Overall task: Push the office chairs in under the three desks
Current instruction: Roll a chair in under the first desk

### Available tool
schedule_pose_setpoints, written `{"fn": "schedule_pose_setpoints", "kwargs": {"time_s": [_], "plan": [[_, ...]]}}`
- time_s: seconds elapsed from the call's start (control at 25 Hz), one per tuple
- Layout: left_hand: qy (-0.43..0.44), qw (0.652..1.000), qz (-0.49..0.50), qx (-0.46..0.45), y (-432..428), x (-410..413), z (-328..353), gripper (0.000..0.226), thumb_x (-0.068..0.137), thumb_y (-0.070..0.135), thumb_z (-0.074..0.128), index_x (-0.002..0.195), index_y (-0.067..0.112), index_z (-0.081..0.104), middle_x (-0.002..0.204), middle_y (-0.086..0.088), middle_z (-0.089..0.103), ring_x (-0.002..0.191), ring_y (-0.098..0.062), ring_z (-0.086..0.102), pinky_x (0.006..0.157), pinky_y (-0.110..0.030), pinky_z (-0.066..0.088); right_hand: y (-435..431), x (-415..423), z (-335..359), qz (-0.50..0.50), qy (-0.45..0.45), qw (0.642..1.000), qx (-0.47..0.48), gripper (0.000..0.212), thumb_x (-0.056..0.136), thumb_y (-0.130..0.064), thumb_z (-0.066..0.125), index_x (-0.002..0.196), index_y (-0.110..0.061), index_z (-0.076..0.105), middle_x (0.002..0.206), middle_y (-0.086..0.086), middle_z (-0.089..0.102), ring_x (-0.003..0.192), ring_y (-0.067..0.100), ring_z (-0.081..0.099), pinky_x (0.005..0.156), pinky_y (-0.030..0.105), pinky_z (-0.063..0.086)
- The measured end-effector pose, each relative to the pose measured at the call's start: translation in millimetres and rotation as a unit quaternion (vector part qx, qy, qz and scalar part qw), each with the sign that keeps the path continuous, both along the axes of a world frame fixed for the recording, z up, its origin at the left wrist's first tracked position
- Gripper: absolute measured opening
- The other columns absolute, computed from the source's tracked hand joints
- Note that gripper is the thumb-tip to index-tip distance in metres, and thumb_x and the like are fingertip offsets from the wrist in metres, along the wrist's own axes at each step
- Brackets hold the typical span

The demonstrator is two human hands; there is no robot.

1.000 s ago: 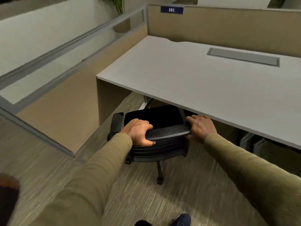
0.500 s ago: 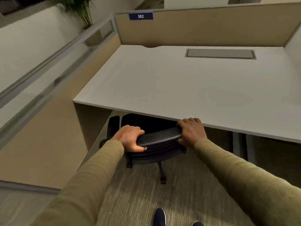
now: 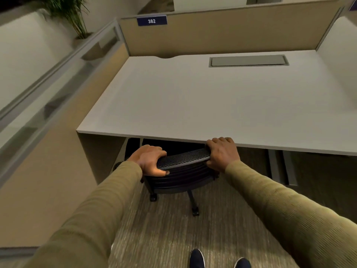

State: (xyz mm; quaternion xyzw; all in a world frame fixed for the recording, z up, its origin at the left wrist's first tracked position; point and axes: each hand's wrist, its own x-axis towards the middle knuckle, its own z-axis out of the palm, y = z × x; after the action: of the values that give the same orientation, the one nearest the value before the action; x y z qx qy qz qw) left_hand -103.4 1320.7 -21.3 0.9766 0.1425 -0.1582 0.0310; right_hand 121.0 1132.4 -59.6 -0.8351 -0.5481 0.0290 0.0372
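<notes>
Left hand point(image 3: 148, 159) and right hand point(image 3: 222, 151) grip the office chair's point(image 3: 181, 171) curved black mesh backrest, seat under the smooth white bench point(image 3: 193, 97).

We have one view only, from a wide-angle camera worn on the head. It faces forward and steeply down across the table point(image 3: 193, 97), close over the arms; the left hand point(image 3: 149, 161) and right hand point(image 3: 222, 152) on the chair point(image 3: 183, 158) sit just below centre, the floor point(image 3: 164, 229) nearest us.
</notes>
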Motion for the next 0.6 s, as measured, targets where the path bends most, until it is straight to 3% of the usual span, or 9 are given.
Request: {"fn": "schedule_pose_setpoints", "kwargs": {"time_s": [0.16, 0.32, 0.44, 0.6], "plan": [[0.006, 1.0, -0.011, -0.011, 1.9, -3.3, -1.0, 0.071, 0.076, 0.083, 0.05, 0.115, 0.024, 0.061, 0.097, 0.006, 0.056, 0.085, -0.016, 0.055, 0.076, -0.035, 0.044, -1.6, -6.2, 2.2, -0.008, 0.007, 1.0, -0.007, 0.051, 0.072, -0.045, 0.068, 0.116, -0.024, 0.056, 0.114, 0.001, 0.064, 0.108, 0.024, 0.056, 0.103, 0.042, 0.036], [-0.025, 0.999, -0.009, -0.047, -4.0, -2.4, 1.2, 0.086, 0.07, 0.092, 0.043, 0.12, 0.025, 0.06, 0.103, 0.006, 0.059, 0.09, -0.016, 0.057, 0.081, -0.036, 0.048, -15.0, -13.5, 2.6, -0.029, 0.012, 0.999, 0.026, 0.062, 0.072, -0.047, 0.069, 0.127, -0.022, 0.052, 0.128, 0.005, 0.058, 0.122, 0.028, 0.049, 0.115, 0.046, 0.024], [-0.036, 0.997, -0.026, -0.06, -17.2, 10.9, -3.4, 0.076, 0.075, 0.082, 0.057, 0.126, 0.025, 0.057, 0.109, 0.005, 0.06, 0.096, -0.018, 0.059, 0.085, -0.036, 0.047, -25.4, -18.3, 1.8, -0.019, 0.006, 0.999, 0.037, 0.063, 0.077, -0.048, 0.063, 0.131, -0.021, 0.049, 0.131, 0.006, 0.055, 0.125, 0.028, 0.045, 0.117, 0.047, 0.02], [-0.038, 0.997, -0.068, -0.03, -19.2, 19.7, -7.2, 0.061, 0.077, 0.055, 0.067, 0.128, 0.023, 0.057, 0.111, 0.003, 0.061, 0.099, -0.022, 0.061, 0.086, -0.036, 0.046, -27.6, -22.3, 7.2, -0.024, 0.004, 1.0, 0.017, 0.061, 0.081, -0.054, 0.059, 0.132, -0.021, 0.049, 0.131, 0.006, 0.056, 0.122, 0.027, 0.048, 0.113, 0.047, 0.027]]}}
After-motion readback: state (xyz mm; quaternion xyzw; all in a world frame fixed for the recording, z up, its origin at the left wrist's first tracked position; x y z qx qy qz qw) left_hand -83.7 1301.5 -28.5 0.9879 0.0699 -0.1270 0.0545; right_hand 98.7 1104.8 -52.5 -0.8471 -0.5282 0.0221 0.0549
